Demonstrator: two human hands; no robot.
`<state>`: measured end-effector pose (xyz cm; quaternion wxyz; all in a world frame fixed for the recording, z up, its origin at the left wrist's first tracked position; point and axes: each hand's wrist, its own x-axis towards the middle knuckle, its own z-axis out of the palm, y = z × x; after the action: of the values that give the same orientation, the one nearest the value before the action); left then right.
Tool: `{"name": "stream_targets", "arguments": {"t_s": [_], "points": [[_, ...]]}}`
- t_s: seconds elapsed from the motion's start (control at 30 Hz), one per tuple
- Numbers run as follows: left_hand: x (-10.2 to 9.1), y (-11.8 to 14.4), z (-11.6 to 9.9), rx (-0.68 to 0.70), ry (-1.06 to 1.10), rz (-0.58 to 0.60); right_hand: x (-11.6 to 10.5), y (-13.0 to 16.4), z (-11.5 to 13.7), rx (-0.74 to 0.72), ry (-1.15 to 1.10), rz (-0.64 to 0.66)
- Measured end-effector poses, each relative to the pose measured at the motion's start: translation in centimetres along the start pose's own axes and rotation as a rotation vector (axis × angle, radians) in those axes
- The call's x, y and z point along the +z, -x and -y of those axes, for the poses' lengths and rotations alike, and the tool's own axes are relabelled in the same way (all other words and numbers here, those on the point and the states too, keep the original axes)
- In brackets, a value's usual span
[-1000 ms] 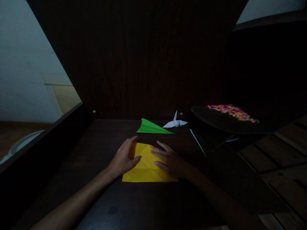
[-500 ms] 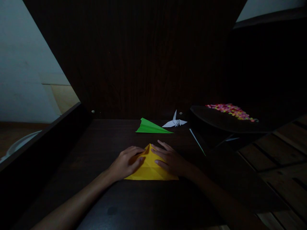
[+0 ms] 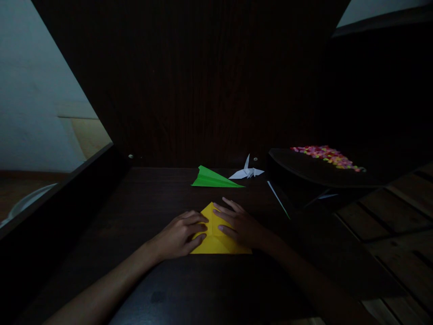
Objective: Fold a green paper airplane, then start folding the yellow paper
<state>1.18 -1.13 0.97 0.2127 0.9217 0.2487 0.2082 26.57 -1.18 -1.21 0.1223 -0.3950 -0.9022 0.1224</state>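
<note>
A folded sheet of yellow paper (image 3: 218, 243) lies on the dark tabletop in front of me, its peak pointing away and its straight edge toward me. My left hand (image 3: 186, 232) rests on the paper's left side, fingers stretched out and pressing down on it. On the right side lies my right hand (image 3: 241, 226), its fingers spread over the paper and toward the peak. A crease runs down the middle between the two hands. Both hands partly cover the paper's sides.
Beyond the paper lie a green paper plane (image 3: 214, 178) and a white origami crane (image 3: 246, 173). A thin white-and-green strip (image 3: 278, 200) is to the right. Small colourful pieces (image 3: 326, 155) sit on a dark corner shelf (image 3: 304, 174). A dark panel (image 3: 203, 90) rises behind.
My left hand has pressed the paper's left flap down flat, and its lower left corner is now folded in or covered. My right hand has stayed in place.
</note>
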Motion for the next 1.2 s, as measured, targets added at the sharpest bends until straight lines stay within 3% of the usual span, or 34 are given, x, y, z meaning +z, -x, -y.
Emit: {"name": "stream_targets", "arguments": {"t_s": [0.37,1.0,1.2], "points": [[0.6,0.2,0.3,-0.032,-0.049,0.041,0.6,-0.2,0.7,-0.020,0.043,-0.027],[0.6,-0.1,0.2,-0.060,0.035,0.075,0.8,-1.1,1.0,0.009,0.092,0.049],[1.1,0.1,0.6,-0.114,-0.006,0.014,0.9,-1.0,1.4,0.011,0.096,0.055]]}}
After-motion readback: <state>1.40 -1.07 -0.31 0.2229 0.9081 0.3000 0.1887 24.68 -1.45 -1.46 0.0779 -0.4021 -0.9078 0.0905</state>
